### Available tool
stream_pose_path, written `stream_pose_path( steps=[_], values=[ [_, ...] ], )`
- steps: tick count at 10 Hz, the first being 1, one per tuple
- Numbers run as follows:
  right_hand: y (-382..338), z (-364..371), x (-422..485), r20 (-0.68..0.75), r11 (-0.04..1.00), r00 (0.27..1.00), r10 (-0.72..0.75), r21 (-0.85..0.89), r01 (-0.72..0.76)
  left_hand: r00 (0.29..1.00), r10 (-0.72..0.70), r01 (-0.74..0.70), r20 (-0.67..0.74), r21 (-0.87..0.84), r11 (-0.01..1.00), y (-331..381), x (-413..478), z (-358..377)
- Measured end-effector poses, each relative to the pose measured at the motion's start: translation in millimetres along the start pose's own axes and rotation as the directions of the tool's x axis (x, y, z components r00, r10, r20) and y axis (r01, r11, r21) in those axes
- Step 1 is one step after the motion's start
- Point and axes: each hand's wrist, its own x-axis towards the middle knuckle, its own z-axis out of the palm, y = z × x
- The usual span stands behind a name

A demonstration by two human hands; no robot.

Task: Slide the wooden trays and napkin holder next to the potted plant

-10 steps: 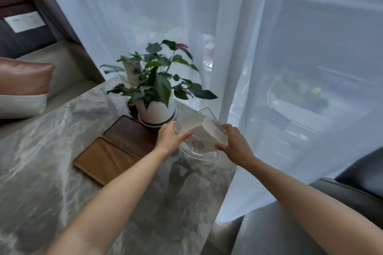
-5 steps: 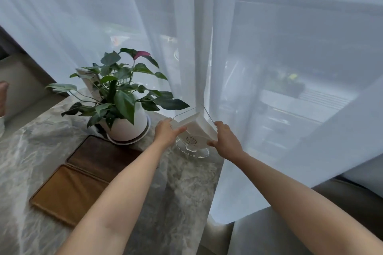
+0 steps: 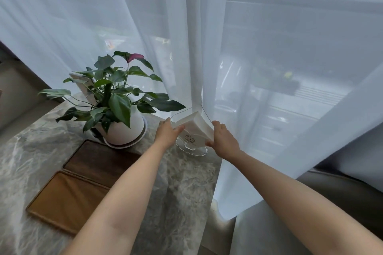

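A clear napkin holder with a stack of white napkins stands on the marble table, just right of the potted plant in its white pot. My left hand grips the holder's left side and my right hand grips its right side. Two wooden trays lie side by side in front of the plant: a dark one nearest the pot and a lighter one closer to me. My left forearm crosses over the dark tray's right end.
A sheer white curtain hangs right behind the holder and touches the table's far right corner. A grey seat sits at the lower right, past the table edge. A small framed card stands behind the plant.
The view has shifted a little, so the plant and trays sit slightly further right in the picture. Both hands stay on the napkin holder, which rests beside the pot.
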Motion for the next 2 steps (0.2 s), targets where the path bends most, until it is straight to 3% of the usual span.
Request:
stream_pose_path(
  steps=[2],
  values=[
    [-8,2,-14,-0.1,0.997,0.993,-0.059,-0.053,0.054,0.996,0.057,-0.034,-0.075,0.279,0.96,-17,-19,-8]
  ],
)
